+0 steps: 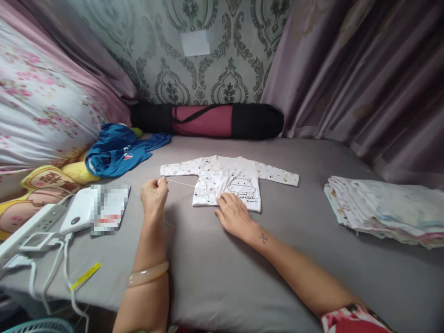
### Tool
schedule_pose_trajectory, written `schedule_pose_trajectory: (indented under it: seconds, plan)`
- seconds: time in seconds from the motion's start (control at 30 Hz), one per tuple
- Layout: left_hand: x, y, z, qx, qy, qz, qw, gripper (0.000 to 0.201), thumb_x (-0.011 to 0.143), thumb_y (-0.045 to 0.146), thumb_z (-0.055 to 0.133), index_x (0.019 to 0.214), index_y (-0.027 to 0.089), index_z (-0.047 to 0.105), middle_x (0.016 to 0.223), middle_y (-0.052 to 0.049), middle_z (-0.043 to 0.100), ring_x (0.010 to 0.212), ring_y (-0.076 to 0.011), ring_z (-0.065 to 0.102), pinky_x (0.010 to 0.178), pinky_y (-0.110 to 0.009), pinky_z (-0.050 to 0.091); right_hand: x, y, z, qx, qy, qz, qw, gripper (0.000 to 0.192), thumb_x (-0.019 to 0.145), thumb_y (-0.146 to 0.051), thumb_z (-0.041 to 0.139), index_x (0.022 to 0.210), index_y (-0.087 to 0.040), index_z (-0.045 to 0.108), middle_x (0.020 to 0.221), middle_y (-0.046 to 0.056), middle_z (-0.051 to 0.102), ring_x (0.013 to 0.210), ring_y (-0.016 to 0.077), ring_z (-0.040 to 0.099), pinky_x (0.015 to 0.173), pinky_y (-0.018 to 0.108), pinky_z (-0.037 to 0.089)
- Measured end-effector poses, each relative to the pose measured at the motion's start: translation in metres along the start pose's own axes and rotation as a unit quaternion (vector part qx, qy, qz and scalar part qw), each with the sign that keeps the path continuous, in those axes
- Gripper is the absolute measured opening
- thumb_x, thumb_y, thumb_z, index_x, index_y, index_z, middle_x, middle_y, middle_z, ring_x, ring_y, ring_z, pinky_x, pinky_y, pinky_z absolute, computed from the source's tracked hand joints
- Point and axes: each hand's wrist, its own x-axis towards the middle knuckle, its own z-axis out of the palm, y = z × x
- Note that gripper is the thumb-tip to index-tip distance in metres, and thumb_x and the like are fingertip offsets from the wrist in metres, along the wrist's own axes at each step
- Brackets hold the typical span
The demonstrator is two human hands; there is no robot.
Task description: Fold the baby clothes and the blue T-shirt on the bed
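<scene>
A small white baby shirt with a printed cartoon animal and patterned sleeves lies spread on the grey sheet. My left hand is closed in a pinch on a thin white tie string, pulled taut from the shirt's left side. My right hand lies flat on the shirt's lower front, fingers stretched out, covering part of the hem and print.
A stack of folded baby clothes sits at the right. On the left are a power strip, a white power bank, a pixelated packet, cables and a blue garment. A black-and-maroon long bag lies along the wall.
</scene>
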Motion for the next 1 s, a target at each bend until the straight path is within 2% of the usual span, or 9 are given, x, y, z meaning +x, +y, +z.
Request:
schedule_pose_trajectory:
  seconds: [0.07,0.1,0.17,0.23,0.4,0.53,0.63,0.77,1.0]
  plan:
    - [-0.006,0.015,0.007,0.033,0.045,0.099,0.994,0.038,0.088,0.048,0.039,0.087,0.018,0.063,0.07,-0.004,0.058,0.069,-0.018,0.053,0.061,-0.026,0.037,0.0,0.002,0.003,0.005,0.009,-0.002,1.0,0.02,0.093,-0.03,0.054,0.107,-0.018,0.061,0.111,0.011,0.058,0.103,0.0258,0.05,0.087,0.036,0.042]
    - [-0.01,0.024,0.013,0.032,0.036,0.165,0.985,0.037,0.089,0.046,0.04,0.089,0.019,0.064,0.076,-0.005,0.061,0.074,-0.0185,0.055,0.064,-0.026,0.038,-0.001,0.002,0.003,0.006,0.012,-0.002,1.0,0.02,0.093,-0.03,0.054,0.107,-0.018,0.061,0.112,0.011,0.058,0.103,0.0258,0.05,0.087,0.036,0.042]
    - [-0.016,0.039,0.025,0.013,-0.055,0.287,0.956,0.034,0.089,0.044,0.044,0.098,0.02,0.065,0.097,-0.007,0.065,0.087,-0.0187,0.059,0.07,-0.024,0.042,-0.002,0.004,0.004,0.009,0.017,-0.003,1.0,0.021,0.092,-0.029,0.054,0.109,-0.018,0.061,0.112,0.011,0.058,0.103,0.0257,0.05,0.087,0.036,0.041]
    - [-0.019,0.049,0.039,-0.002,-0.107,0.331,0.938,0.034,0.089,0.042,0.046,0.109,0.02,0.064,0.113,-0.009,0.062,0.093,-0.0183,0.06,0.076,-0.025,0.045,-0.003,0.005,0.004,0.014,0.017,-0.006,1.0,0.021,0.092,-0.029,0.055,0.11,-0.018,0.061,0.114,0.011,0.058,0.104,0.0253,0.05,0.088,0.036,0.041]
    - [-0.013,0.033,0.062,0.078,-0.077,0.174,0.979,0.029,0.09,0.025,0.041,0.104,0.017,0.065,0.099,-0.011,0.067,0.094,-0.0231,0.061,0.083,-0.032,0.044,0.002,0.015,-0.006,0.061,-0.014,-0.019,0.998,0.018,0.092,-0.026,0.053,0.103,-0.019,0.065,0.112,0.009,0.063,0.104,0.022,0.054,0.086,0.03,0.04]
    - [-0.007,0.012,0.07,0.087,-0.101,0.087,0.987,0.026,0.087,0.03,0.046,0.098,0.017,0.066,0.096,-0.013,0.069,0.093,-0.026,0.062,0.078,-0.032,0.044,0.031,0.038,-0.024,0.131,-0.069,0.019,0.989,0.025,0.093,-0.027,0.046,0.083,-0.021,0.069,0.088,0.003,0.069,0.083,0.0168,0.06,0.068,0.024,0.038]
    - [-0.007,0.007,0.073,0.072,-0.116,0.065,0.989,0.029,0.086,0.038,0.048,0.093,0.016,0.066,0.092,-0.012,0.07,0.089,-0.0254,0.063,0.073,-0.031,0.044,0.07,0.06,-0.031,0.147,-0.059,0.072,0.985,0.029,0.09,-0.026,0.044,0.077,-0.019,0.069,0.078,0.003,0.069,0.074,0.0156,0.06,0.061,0.023,0.035]
    - [-0.008,0.008,0.075,0.063,-0.123,0.059,0.989,0.03,0.083,0.04,0.051,0.09,0.016,0.066,0.089,-0.012,0.07,0.085,-0.0244,0.064,0.07,-0.031,0.044,0.126,0.086,-0.021,0.12,-0.039,0.186,0.974,0.024,0.087,-0.025,0.048,0.083,-0.019,0.071,0.088,0.007,0.071,0.084,0.0181,0.063,0.066,0.023,0.039]
    - [-0.013,0.014,0.07,0.076,-0.123,0.034,0.989,0.021,0.081,0.03,0.053,0.096,0.02,0.063,0.096,-0.007,0.069,0.091,-0.0223,0.063,0.073,-0.029,0.045,0.183,0.095,0.003,0.092,-0.082,0.264,0.957,0.023,0.078,-0.029,0.063,0.096,-0.017,0.07,0.096,0.013,0.072,0.095,0.0255,0.067,0.073,0.027,0.047]
